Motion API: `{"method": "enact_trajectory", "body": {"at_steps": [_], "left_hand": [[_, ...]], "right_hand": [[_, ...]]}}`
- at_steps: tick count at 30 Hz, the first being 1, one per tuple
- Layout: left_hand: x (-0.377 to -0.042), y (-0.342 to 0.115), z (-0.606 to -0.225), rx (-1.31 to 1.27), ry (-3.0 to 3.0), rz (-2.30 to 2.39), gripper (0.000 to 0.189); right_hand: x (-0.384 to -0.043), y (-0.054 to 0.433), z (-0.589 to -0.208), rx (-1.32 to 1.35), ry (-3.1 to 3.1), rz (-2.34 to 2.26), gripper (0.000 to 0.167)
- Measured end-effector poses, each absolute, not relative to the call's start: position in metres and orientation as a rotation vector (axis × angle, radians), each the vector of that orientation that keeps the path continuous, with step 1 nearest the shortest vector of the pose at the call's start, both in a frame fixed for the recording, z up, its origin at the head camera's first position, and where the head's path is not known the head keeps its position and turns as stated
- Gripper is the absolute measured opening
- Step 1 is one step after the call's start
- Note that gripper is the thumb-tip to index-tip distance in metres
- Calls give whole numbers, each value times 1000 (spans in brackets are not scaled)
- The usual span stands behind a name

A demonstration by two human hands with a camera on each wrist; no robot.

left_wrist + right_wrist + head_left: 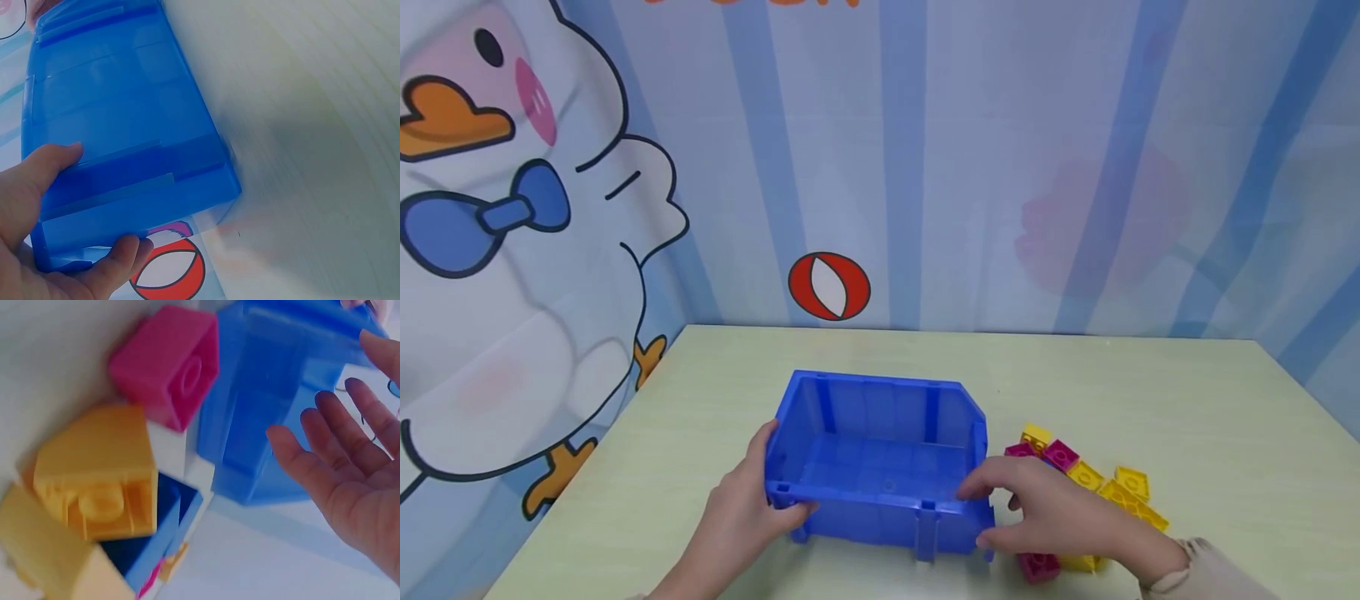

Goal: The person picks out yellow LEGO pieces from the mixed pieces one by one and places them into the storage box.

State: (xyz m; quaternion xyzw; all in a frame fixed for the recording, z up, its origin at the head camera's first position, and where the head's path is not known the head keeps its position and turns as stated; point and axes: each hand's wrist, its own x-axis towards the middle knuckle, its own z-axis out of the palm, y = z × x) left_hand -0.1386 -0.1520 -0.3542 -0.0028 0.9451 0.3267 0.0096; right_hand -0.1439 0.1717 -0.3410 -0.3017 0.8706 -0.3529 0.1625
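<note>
A blue plastic bin (857, 523) sits on the table with its open top up. My left hand (733, 508) grips its left front corner, the thumb (56, 162) against the front wall and the fingers along the side. At the right end of the bin, my right hand (1048, 504) has its fingers (337, 434) spread and loosely bent, holding nothing. Beside that hand lies a heap of toy bricks: a magenta brick (165, 369) near the bin, a yellow brick (97, 469) and a blue brick (159, 528). The right hand partly hides the heap in the head view.
More yellow bricks (1131, 498) and magenta bricks (1061, 455) lie right of the bin on the pale table (1210, 417). Behind the table hangs a striped blue backdrop (970, 167) printed with a white duck (512, 333) and a red-and-white ball (829, 286).
</note>
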Motion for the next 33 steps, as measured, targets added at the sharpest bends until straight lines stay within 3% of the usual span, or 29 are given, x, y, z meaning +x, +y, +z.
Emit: {"method": "enact_trajectory", "body": {"at_steps": [17, 33], "left_hand": [[-141, -150, -355, -16, 2933, 978, 105], [-141, -151, -354, -10, 2927, 962, 105]], "right_hand": [[-164, 215, -329, -961, 2624, -874, 24], [-172, 245, -328, -717, 2678, -775, 28]]}}
